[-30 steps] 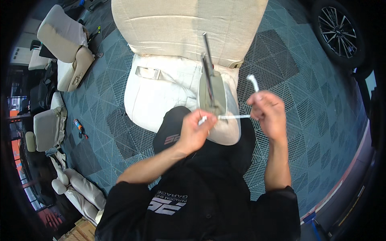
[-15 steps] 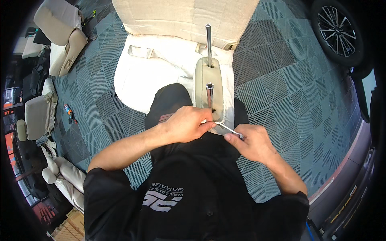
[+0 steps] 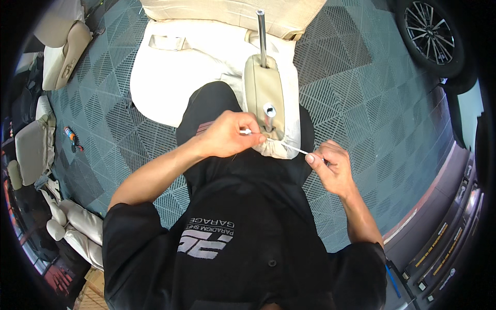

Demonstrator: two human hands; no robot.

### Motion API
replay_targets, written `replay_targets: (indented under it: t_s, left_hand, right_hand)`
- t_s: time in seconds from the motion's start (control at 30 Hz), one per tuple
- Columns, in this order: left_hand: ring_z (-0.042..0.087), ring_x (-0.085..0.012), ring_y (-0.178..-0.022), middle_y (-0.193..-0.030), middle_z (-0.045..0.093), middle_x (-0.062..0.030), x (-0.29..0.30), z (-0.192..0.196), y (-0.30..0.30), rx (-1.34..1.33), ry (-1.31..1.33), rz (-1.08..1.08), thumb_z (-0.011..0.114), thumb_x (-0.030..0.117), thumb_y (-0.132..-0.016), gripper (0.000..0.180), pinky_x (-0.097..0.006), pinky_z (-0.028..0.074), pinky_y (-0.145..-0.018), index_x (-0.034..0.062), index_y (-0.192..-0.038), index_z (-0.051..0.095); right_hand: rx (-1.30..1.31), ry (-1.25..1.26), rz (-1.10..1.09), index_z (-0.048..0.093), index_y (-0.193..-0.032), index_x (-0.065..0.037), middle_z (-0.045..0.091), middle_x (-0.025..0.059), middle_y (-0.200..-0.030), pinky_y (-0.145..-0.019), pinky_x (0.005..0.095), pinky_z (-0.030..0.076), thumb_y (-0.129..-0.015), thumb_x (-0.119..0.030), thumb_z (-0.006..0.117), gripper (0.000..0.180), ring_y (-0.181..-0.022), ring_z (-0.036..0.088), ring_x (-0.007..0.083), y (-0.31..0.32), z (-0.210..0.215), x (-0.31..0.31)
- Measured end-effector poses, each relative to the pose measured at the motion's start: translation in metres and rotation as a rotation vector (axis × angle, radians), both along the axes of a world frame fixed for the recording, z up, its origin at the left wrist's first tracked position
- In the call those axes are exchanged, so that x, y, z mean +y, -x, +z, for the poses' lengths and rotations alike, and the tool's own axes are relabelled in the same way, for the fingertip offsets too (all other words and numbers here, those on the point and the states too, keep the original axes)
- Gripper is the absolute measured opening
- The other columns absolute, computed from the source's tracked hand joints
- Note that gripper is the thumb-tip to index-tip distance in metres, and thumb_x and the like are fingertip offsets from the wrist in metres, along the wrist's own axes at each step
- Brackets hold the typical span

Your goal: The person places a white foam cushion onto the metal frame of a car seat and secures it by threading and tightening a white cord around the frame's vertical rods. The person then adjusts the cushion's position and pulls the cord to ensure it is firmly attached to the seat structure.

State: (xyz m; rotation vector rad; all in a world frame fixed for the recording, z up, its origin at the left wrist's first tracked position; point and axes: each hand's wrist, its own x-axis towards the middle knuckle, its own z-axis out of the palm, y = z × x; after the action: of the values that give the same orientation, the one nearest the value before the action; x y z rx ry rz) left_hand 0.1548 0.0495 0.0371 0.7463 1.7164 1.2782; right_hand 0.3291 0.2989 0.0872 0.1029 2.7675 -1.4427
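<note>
2 hands, left hand (image 3: 227,137) and right hand (image 3: 330,168), pinch a white strip (image 3: 289,147) at the beige headrest (image 3: 263,88).

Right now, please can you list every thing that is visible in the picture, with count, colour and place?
headrest: one, beige, with two metal posts, in front of the person on the lap
white strip: one, thin, stretched between both hands at the headrest's near end
seat cushion: one, cream, on the floor ahead
seat parts: several, beige, far left
floor tiles: grey, grid pattern
car wheel: one, dark, upper right
left hand: pinches the strip's left end
right hand: pinches the strip's right end
</note>
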Motion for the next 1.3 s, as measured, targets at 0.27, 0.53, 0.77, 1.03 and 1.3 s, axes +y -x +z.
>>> replay_targets:
  t_s: [0.27, 0.53, 0.77, 1.03, 1.3]
  left_hand:
    - [0.055, -0.0050, -0.074, -0.080, 0.064, -0.0007, 0.022, -0.021, -0.025, -0.218, -0.222, 0.072, 0.068, 0.002, -0.091, 0.015, -0.025, 0.045, -0.064, 0.0019, -0.102, 0.058]
    - [0.052, -0.0127, -0.061, -0.070, 0.057, -0.0050, 0.025, 0.030, -0.024, -0.057, -0.137, 0.003, 0.057, 0.003, -0.093, 0.014, -0.033, 0.043, -0.057, 0.0037, -0.101, 0.046]
    - [0.052, -0.0139, -0.061, -0.070, 0.055, -0.0049, 0.031, 0.028, -0.008, -0.080, -0.211, -0.059, 0.055, 0.003, -0.093, 0.016, -0.034, 0.042, -0.056, 0.0052, -0.105, 0.045]
    - [0.063, -0.0419, -0.063, -0.074, 0.063, -0.0154, 0.048, 0.063, -0.003, 0.121, -0.187, -0.256, 0.053, 0.004, -0.094, 0.015, -0.047, 0.046, -0.057, 0.0033, -0.103, 0.041]
    - [0.054, -0.0125, -0.067, -0.080, 0.061, -0.0076, 0.058, 0.038, -0.019, -0.320, -0.249, -0.143, 0.057, 0.007, -0.097, 0.014, -0.034, 0.044, -0.059, 0.0034, -0.102, 0.044]
  right_hand:
    - [0.134, 1.169, -0.428, 0.043, -0.080, -0.010, 0.049, 0.0009, -0.071, -0.074, 0.0346, 0.047, -0.095, -0.013, 0.068, 0.029, -0.065, 0.045, 0.0124, 0.011, -0.038, -0.041]
    - [-0.041, 0.215, -0.615, 0.045, -0.097, -0.004, 0.049, 0.0006, -0.080, -0.058, 0.0263, 0.045, -0.062, -0.029, 0.099, 0.068, -0.066, 0.046, 0.0086, 0.029, -0.029, -0.052]
    - [-0.040, 0.080, -0.256, 0.041, -0.103, -0.002, 0.051, 0.0085, -0.094, -0.061, 0.0297, 0.047, -0.072, -0.035, 0.091, 0.067, -0.072, 0.050, 0.0133, 0.032, -0.019, -0.038]
    - [0.225, -0.421, -0.209, 0.039, -0.117, 0.002, 0.050, 0.0122, -0.101, -0.064, 0.0314, 0.050, -0.081, -0.011, 0.081, 0.056, -0.079, 0.056, 0.0183, 0.039, -0.033, -0.045]
    - [0.506, -0.114, -0.663, 0.051, -0.092, -0.002, 0.053, 0.0065, -0.083, -0.057, 0.0291, 0.042, -0.098, -0.044, 0.068, 0.046, -0.064, 0.046, 0.0131, 0.020, -0.079, -0.048]
